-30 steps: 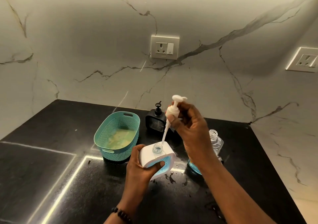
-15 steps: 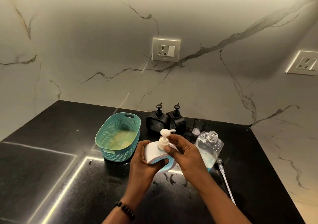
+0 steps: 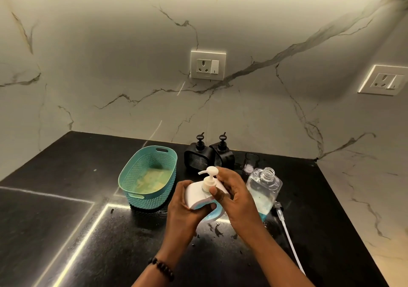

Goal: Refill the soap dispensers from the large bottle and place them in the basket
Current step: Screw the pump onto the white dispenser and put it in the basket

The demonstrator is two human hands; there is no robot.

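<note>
My left hand grips a white and blue soap dispenser above the black counter. Its white pump head sits in the neck, and my right hand pinches the pump collar with thumb and fingers. A clear uncapped bottle with a little blue liquid stands just right of my right hand. A loose pump with a white tube lies on the counter beside it. Two black dispensers stand at the back. The teal basket stands to the left.
The black counter meets marble walls at the back and right. A small clear cap lies behind the clear bottle. Wet spots dot the counter under my hands. Wall sockets are above.
My right hand lowered the white pump and its tube into the dispenser's neck and now pinches the collar. The clear bottle became visible beside it.
</note>
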